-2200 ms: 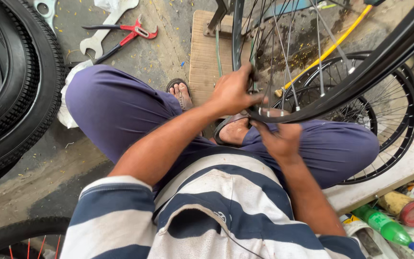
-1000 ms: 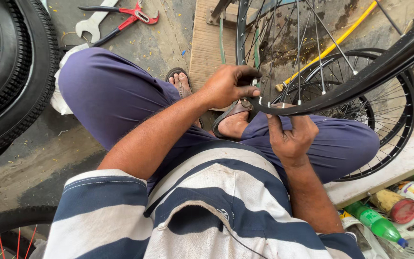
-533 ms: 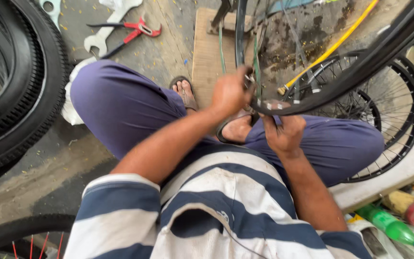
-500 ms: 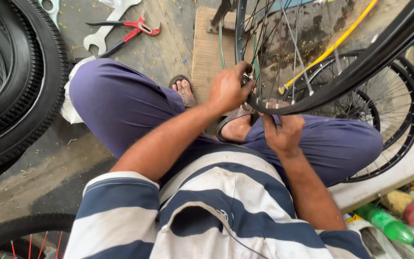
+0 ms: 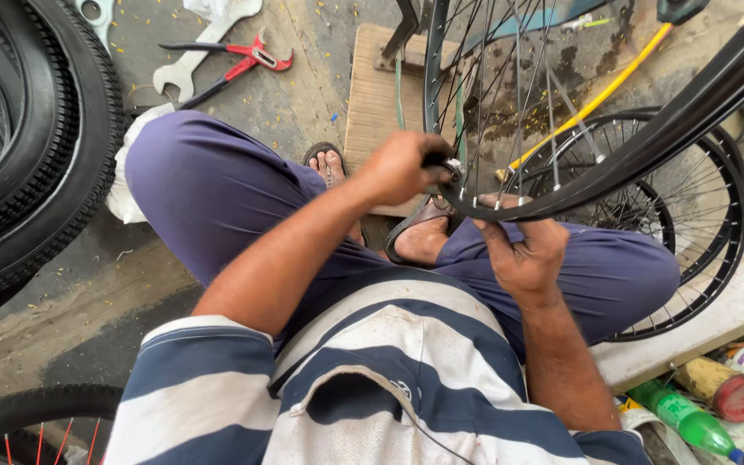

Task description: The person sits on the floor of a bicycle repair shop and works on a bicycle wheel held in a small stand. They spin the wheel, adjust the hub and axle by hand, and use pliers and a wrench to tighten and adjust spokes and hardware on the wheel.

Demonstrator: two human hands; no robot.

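Note:
A black bicycle wheel rim [image 5: 647,146] with thin spokes stands in front of me over my crossed legs. My left hand [image 5: 402,168] is closed on the rim's near edge, by a small metal part at the rim. My right hand [image 5: 523,254] grips the rim from below, fingers curled up around it. I sit cross-legged in purple trousers and a striped shirt.
Black tyres [image 5: 36,146] lean at the left. Red-handled pliers [image 5: 243,60] and a large spanner [image 5: 195,56] lie on the concrete floor. A wooden board [image 5: 381,95], a second spoked wheel [image 5: 699,241], a yellow rod [image 5: 596,95] and bottles [image 5: 691,422] are around.
The rim has shifted slightly in my hands and my left hand has moved a little along its edge. Both hands keep their grip.

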